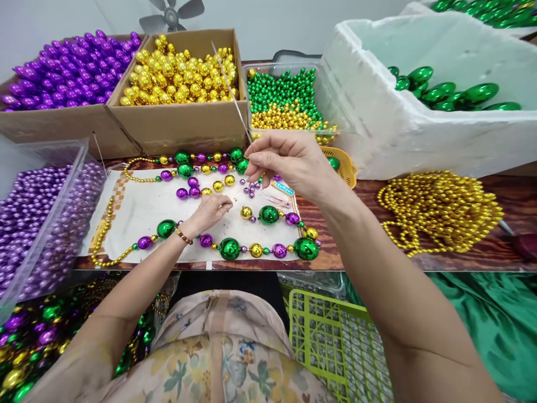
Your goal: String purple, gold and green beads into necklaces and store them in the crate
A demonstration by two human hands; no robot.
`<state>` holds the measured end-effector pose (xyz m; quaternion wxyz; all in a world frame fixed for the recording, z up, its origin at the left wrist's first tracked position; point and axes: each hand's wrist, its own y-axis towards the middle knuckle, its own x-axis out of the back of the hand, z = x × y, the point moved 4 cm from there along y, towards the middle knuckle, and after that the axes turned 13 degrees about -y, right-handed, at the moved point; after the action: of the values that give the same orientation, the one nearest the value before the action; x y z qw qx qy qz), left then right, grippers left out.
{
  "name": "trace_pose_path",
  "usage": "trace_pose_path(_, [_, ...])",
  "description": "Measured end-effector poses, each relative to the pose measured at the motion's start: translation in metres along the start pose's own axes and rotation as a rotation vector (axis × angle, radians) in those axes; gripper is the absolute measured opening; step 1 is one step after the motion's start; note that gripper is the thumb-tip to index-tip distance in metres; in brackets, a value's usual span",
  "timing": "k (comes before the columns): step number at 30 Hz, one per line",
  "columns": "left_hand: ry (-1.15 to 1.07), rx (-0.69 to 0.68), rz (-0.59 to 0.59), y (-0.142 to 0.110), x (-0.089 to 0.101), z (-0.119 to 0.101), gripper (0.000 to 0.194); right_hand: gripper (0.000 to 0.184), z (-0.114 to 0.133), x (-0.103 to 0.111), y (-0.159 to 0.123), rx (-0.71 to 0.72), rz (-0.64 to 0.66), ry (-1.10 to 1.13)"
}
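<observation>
Two bare hands work over a bead strand (255,250) laid on a white mat (126,212), mid-frame.

At the left edge, a clear bin (46,146) holds small purple beads; above it, upper left, glossy purple beads (79,70) fill a carton, beside a box of gold beads (180,75). At centre, the left hand (206,214) hangs over the mat with fingertips drawn together; whether they hold anything, I cannot tell. The strand of green, gold and purple beads runs along the mat's lower edge, passing behind that wrist. Right of centre, the right hand (293,162) pinches a thin needle (230,87) slanting toward the upper left. At far right, a gold bead heap (444,212) lies below a white foam box (428,137).
</observation>
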<state>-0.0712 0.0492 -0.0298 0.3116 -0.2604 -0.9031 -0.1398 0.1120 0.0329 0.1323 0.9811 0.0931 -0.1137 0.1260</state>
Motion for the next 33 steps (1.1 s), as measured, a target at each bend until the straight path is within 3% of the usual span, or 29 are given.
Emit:
trace_pose_path(4, [0.061,0.071,-0.076,-0.017,0.014,0.015,0.02,0.01,-0.009,0.008,-0.004,0.005,-0.114,0.018])
trace_pose_path(11, [0.177,0.191,-0.413,-0.022,0.052,0.026,0.025,0.017,-0.065,0.012,-0.033,-0.04,-0.234,0.128])
trace_pose_path(14, [0.286,0.21,-0.367,-0.006,0.048,0.024,0.023,0.024,-0.096,0.007,-0.053,-0.138,-0.285,0.16])
trace_pose_path(17, [0.367,0.137,-0.27,0.015,0.031,0.015,0.022,0.021,-0.118,0.002,-0.074,-0.208,-0.379,0.166])
trace_pose_path(22, [0.401,-0.035,-0.11,0.048,-0.004,-0.009,0.02,0.015,-0.138,-0.007,-0.101,-0.281,-0.469,0.257])
trace_pose_path(25, [0.388,-0.021,-0.129,0.063,-0.008,-0.011,0.022,0.013,-0.144,-0.011,-0.113,-0.312,-0.49,0.277])
trace_pose_path(29, [0.423,0.1,-0.283,0.066,0.024,0.008,0.025,0.013,-0.15,-0.013,-0.123,-0.335,-0.489,0.238])
trace_pose_path(31, [0.445,0.184,-0.383,0.055,0.051,0.024,0.025,0.013,-0.152,-0.014,-0.126,-0.335,-0.496,0.226])
trace_pose_path(33, [0.453,0.247,-0.409,0.037,0.076,0.038,0.024,0.013,-0.155,-0.014,-0.128,-0.331,-0.5,0.224])
